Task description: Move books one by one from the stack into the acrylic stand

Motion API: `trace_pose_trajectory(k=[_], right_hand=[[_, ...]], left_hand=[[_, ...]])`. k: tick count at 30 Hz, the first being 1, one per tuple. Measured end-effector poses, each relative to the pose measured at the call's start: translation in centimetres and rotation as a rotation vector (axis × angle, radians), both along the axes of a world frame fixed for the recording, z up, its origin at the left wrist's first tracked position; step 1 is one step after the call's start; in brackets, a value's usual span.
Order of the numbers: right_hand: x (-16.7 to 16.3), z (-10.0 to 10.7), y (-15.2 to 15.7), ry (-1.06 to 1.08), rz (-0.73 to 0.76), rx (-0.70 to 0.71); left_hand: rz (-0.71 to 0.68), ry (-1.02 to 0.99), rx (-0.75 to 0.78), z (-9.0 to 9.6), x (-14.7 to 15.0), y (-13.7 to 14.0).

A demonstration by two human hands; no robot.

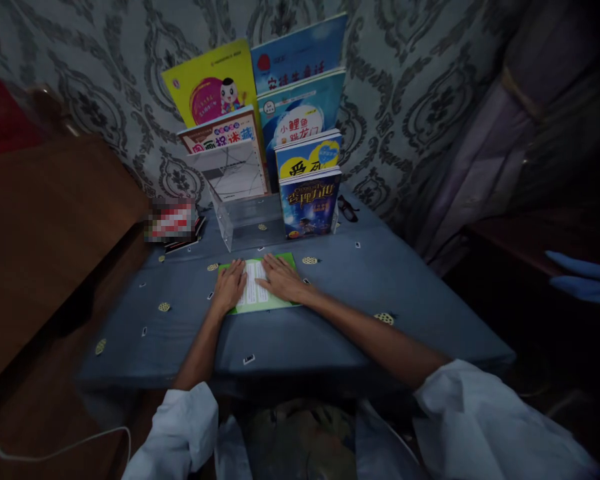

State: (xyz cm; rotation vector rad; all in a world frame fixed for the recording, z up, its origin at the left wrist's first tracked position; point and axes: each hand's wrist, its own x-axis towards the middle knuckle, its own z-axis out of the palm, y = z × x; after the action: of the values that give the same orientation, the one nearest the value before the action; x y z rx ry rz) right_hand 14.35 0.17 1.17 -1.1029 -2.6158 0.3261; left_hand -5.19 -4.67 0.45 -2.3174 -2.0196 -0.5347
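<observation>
A green-and-white book [258, 301] lies flat on the blue patterned tablecloth [330, 340], its printed face up. My left hand [231, 283] rests flat on its left part, fingers stretched forward. On the right part lies my right hand [281, 279], also flat with fingers spread. Between the hands, columns of small text show, too small to read. Just beyond the book stands a clear acrylic rack [225, 223] with several upright books, among them a dark blue one [310, 207] in front and a yellow one [213, 77] at the back left.
Left of the rack lies a small stack of items [173, 223], its top blurred out. Dark glasses [349, 209] lie right of the rack. A brown wooden cabinet [55, 233] stands at the left, a patterned wall [380, 80] behind. Blue prongs [585, 277] jut in at the right.
</observation>
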Motion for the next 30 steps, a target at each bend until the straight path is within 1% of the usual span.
trace_pose_trajectory(k=[4,6,10,14,18,23,27,30], right_hand=[[1.6,-0.4,0.2,-0.04,-0.119,-0.042],[2.6,-0.5,0.0,-0.063,-0.156,-0.056],[3.7,-0.5,-0.5,-0.073,-0.168,-0.048],[3.9,-0.4,-1.0,-0.081,-0.187,-0.034],[4.0,-0.2,-0.8,-0.086,-0.173,-0.037],[4.6,-0.6,0.0,-0.061,-0.141,0.002],[4.8,-1.1,0.5,-0.059,-0.121,0.036],[4.8,-1.2,0.6,-0.053,-0.073,0.075]], left_hand=[[0.032,0.036,-0.024,0.1,0.2,-0.1],[0.055,0.054,-0.042,0.2,0.4,-0.1],[0.131,0.089,-0.06,0.3,0.7,-0.5],[0.244,0.131,-0.06,0.6,1.1,-0.8],[0.339,0.165,-0.085,1.0,1.5,-1.0],[0.407,0.184,-0.118,1.3,1.9,-1.0],[0.401,0.19,-0.107,1.1,1.9,-1.0],[0.386,0.187,-0.09,0.9,1.8,-0.9]])
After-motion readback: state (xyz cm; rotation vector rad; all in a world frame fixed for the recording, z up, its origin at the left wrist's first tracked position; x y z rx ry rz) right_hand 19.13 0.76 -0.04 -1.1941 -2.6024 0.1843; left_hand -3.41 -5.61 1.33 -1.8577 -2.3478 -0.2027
